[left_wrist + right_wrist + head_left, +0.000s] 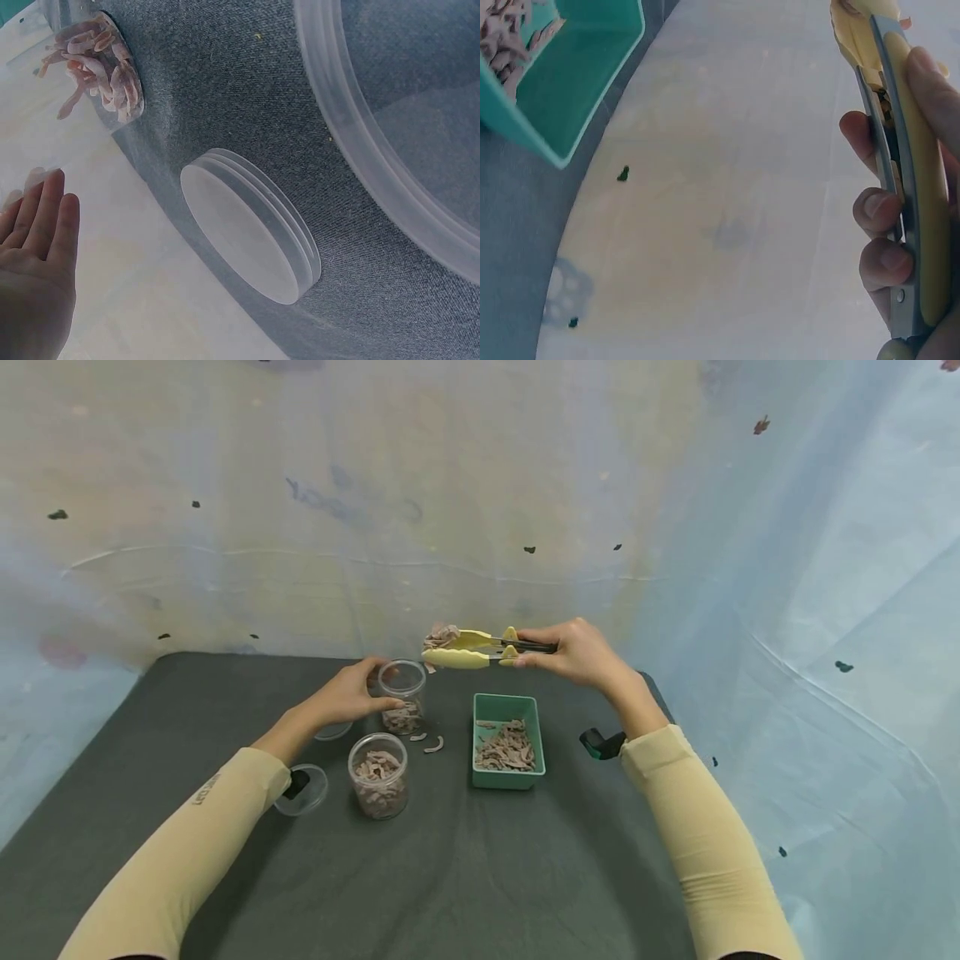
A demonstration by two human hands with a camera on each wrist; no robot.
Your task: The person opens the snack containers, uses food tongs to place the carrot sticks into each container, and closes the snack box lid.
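Observation:
My left hand (348,695) holds the far clear jar (402,683) on the table, thumb at the front and fingers behind. Pinkish-brown strips (94,64) like sliced meat lie in its bottom. Raised to the right of that jar, my right hand (573,650) grips yellow-tipped tongs (461,657) by their handles. The tongs pinch a clump of the strips (441,635), its end close to the jar's mouth. A green rectangular tub (506,781) below my right hand contains more strips. Nearer me stands a second clear jar (378,793), well filled with strips.
Two clear round lids lie on the dark tablecloth: one lid (303,797) left of the near jar, the other lid (333,732) under my left wrist. A few loose strips (433,745) are scattered beside the jars. A pale plastic sheet (480,485) hangs behind the table.

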